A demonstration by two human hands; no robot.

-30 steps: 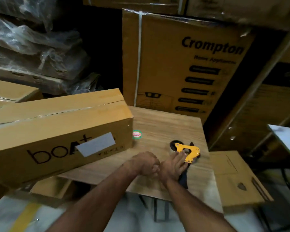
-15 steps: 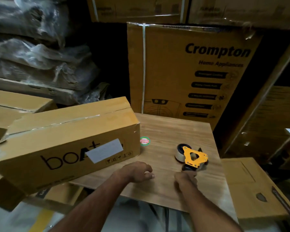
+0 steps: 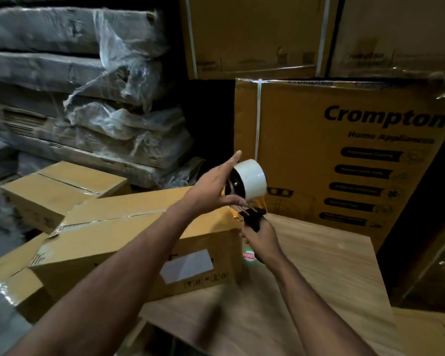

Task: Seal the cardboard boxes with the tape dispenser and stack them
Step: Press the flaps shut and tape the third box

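A long brown cardboard box [image 3: 129, 242] with a white label lies across the left side of the wooden table [image 3: 319, 265], taped along its top seam. I hold the tape dispenser [image 3: 247, 186] raised above the box's right end. My right hand [image 3: 261, 240] grips its black handle from below. My left hand [image 3: 213, 186] has straight fingers laid against the side of the white tape roll, thumb near the tape's free end.
Further brown boxes [image 3: 62, 188] lie at the left, lower than the table. A big Crompton carton [image 3: 344, 155] stands behind the table, more cartons above it. Plastic-wrapped bundles [image 3: 88, 98] are stacked at the back left. A flat carton [image 3: 427, 332] sits low right.
My right hand took the dispenser's handle and lifted it off the table over the box's right end. My left hand rose from the table to the roll. The camera tilted up.
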